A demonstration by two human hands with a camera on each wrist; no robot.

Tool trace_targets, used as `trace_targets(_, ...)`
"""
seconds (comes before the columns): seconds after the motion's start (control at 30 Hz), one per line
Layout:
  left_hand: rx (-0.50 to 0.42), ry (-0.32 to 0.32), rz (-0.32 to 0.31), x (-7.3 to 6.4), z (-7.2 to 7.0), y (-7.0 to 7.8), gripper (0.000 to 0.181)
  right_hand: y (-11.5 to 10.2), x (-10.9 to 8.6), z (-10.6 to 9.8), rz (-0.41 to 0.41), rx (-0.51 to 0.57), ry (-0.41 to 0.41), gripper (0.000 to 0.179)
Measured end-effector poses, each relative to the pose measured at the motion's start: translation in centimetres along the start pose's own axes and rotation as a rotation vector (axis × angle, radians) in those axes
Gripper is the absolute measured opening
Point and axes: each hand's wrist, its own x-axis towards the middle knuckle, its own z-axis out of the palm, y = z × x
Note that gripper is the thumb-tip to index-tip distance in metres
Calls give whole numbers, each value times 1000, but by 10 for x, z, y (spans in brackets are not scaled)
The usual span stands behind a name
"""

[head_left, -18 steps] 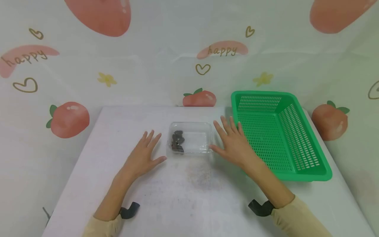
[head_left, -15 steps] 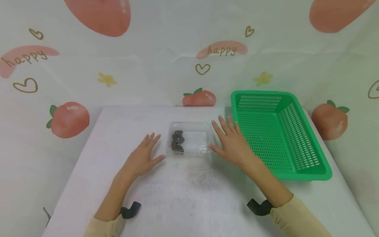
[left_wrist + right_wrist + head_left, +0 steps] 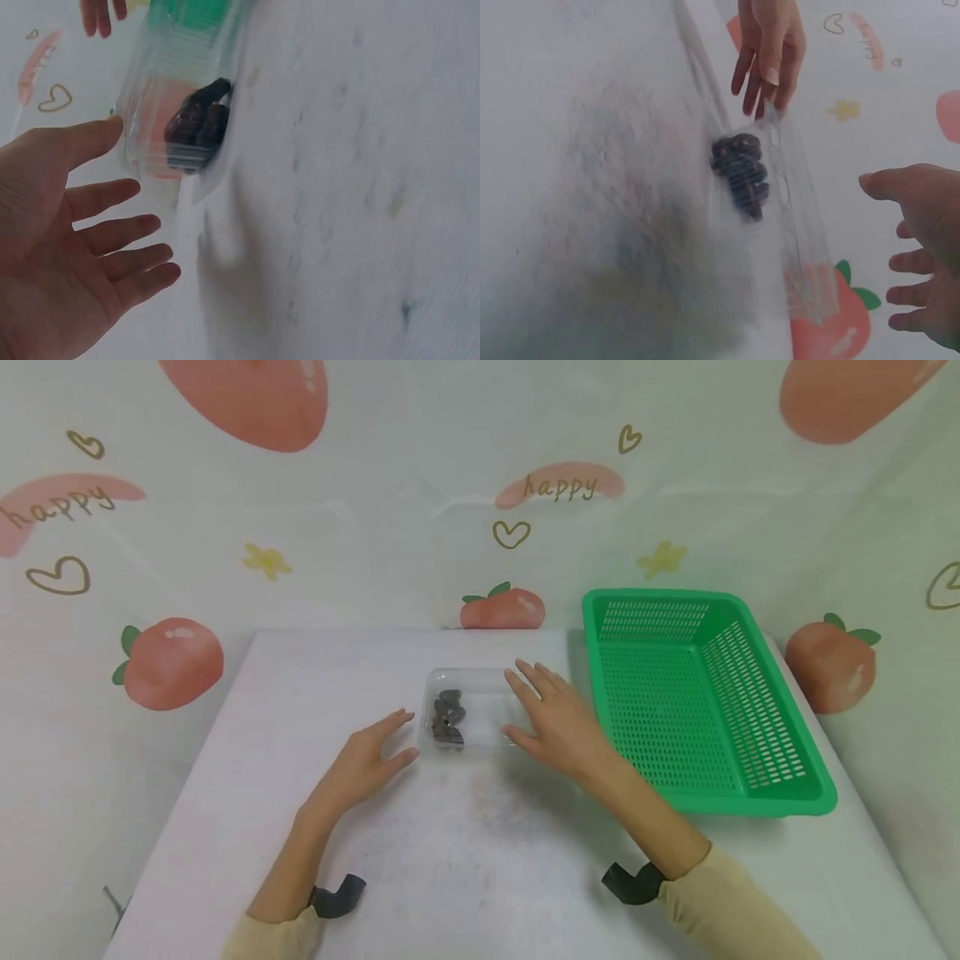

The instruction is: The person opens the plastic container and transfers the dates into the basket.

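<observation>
A clear plastic box (image 3: 483, 714) stands on the white table in the head view. Several small dark oval pieces (image 3: 450, 717) lie bunched at its left end, and the same dark bunch (image 3: 196, 131) shows through the wall in the left wrist view. Just left of the box is my left hand (image 3: 369, 766), fingers extended and thumb apart, holding nothing. My right hand (image 3: 566, 728) hovers with spread fingers over the box's right end and hides part of it. The right wrist view shows the right thumb (image 3: 889, 184) away from the box wall.
A large green mesh basket (image 3: 750, 804) stands on the right of the table, close beside the right forearm. Behind the table hangs a white cloth (image 3: 390, 468) printed with fruit. Dark bent pieces (image 3: 633, 885) sit at both wrists by the sleeves.
My right hand has moved left, from beside the box to over its right end. The left hand has turned, its fingers now closer together near the box's left side. Box and basket stay put.
</observation>
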Motion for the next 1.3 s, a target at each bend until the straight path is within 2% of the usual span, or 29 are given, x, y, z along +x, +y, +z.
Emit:
trace_targets(0.17, -59, 17, -31, 1, 6, 0, 54, -8, 5, 7, -26, 66, 20, 70)
trace_targets(0.33, -147, 49, -22, 3, 9, -2, 48, -15, 10, 14, -44, 120, 52, 60)
trace_targets(0.47, -229, 50, -31, 5, 9, 1, 44, -21, 16, 20, -62, 162, 85, 51)
trace_targets(0.6, -252, 53, -49, 7, 11, 3, 42, -26, 20, 27, -61, 211, 97, 44)
trace_targets(0.8, -307, 40, -113, 8, 14, 2, 39, -30, 25, 40, -40, 336, 102, 36)
trace_targets(0.9, -395, 14, -169, 9, 16, 0, 37, -31, 27, 48, -51, 401, 115, 32)
trace_targets(1.0, -554, -16, -212, 10, 18, -4, 35, -35, 29, 54, -59, 434, 124, 30)
trace_targets(1.13, -723, -58, -232, 12, 19, -8, 35, -41, 32, 57, -55, 451, 125, 29)
trace_targets(1.3, -800, -88, -257, 14, 21, -10, 36, -47, 36, 62, -63, 460, 113, 24)
